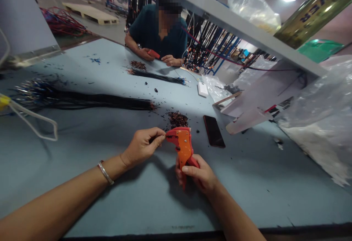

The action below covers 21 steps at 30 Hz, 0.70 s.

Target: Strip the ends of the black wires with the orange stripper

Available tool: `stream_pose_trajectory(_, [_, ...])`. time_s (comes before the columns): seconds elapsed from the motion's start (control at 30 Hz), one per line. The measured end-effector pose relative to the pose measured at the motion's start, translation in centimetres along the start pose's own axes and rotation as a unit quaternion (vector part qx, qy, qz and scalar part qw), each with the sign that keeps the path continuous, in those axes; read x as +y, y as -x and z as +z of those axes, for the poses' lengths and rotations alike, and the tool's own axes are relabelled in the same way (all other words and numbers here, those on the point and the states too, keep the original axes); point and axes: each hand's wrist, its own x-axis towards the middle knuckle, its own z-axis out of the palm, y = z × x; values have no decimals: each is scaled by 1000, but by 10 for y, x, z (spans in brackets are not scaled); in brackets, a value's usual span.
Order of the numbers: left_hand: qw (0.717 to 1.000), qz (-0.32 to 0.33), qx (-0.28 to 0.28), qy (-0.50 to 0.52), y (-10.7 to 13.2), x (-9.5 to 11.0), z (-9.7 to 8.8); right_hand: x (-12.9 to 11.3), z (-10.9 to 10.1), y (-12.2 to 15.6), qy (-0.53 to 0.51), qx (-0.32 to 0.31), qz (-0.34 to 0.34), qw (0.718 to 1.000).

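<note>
My right hand is wrapped round the handles of an orange wire stripper, held upright above the blue-grey table. My left hand pinches something thin against the tool's jaws; a wire end seems to be there but is too small to be sure of. A metal bangle sits on my left wrist. Just beyond the tool lies a small heap of stripped copper-coloured bits.
A long bundle of black wires lies at the left. A dark phone rests right of the tool. Across the table a person holds a red tool beside another wire bundle. Plastic bags crowd the right.
</note>
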Motion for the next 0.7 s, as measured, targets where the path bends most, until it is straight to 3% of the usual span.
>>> stream_pose_trajectory(0.2, [997,56,13,-49,1,-4,0,-1,-1,0,-6,3,10,1000])
stream_pose_trajectory(0.7, [1000,-16,-10,-6,1,0,0,4,-2,0,7,9,-1,1000])
